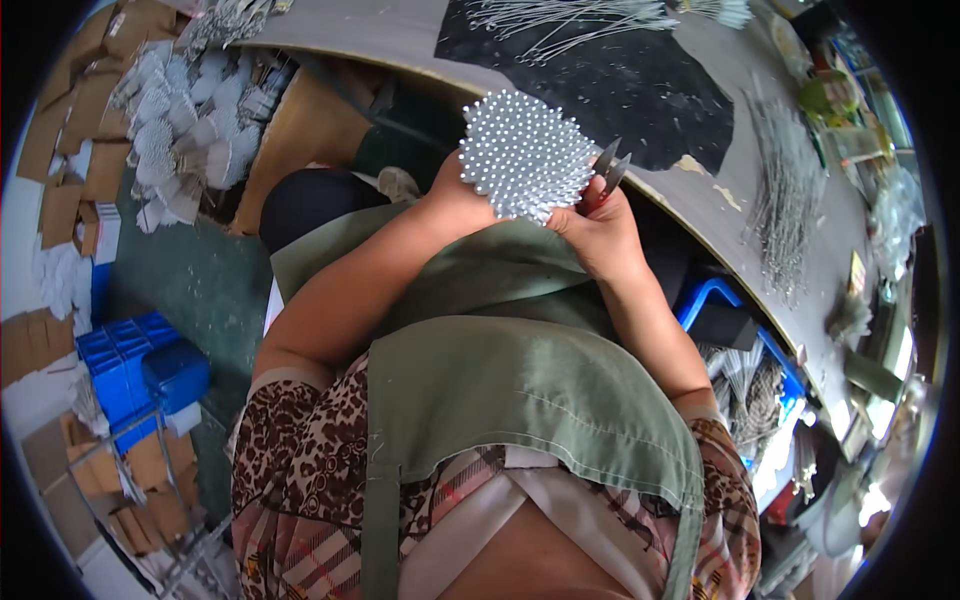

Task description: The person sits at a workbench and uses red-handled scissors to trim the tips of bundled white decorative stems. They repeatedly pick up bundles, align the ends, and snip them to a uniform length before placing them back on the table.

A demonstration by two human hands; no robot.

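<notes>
Head view: the left hand [452, 203] closes around the bundle [525, 150] (fingers mostly hidden), near the table's [790, 275] near edge; the right hand [610, 235] grips scissors [613, 172], blades parted. The bundle seems gathered; far wires [575, 18] remain loose.

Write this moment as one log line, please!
Left hand: holds white-dotted silvery bundle | Right hand: holds red-handled scissors, blades apart; thumb at bundle | Beyond: black sheet on grey table
</notes>
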